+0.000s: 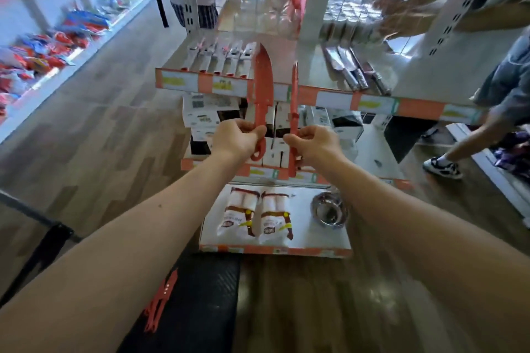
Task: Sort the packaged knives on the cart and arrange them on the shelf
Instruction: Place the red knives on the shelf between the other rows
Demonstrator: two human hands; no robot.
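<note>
Wooden floor (pixel 114 123) runs past a shop shelf (pixel 372 102) at 12 o'clock. The left hand (pixel 236 137) grips a wide red knife (pixel 261 77) by its handle, blade pointing up. The right hand (pixel 314 142) grips a thin red knife (pixel 294 89) just beside it. More red knives (pixel 160 301) lie on the black cart (pixel 200 295) at 7 o'clock. Packed knives (pixel 220 57) sit on the shelf top.

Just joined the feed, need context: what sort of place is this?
Probably a shop aisle: a tiered shelf with price-label strips, packaged knives in a row on it, and bagged goods across the aisle.
</note>
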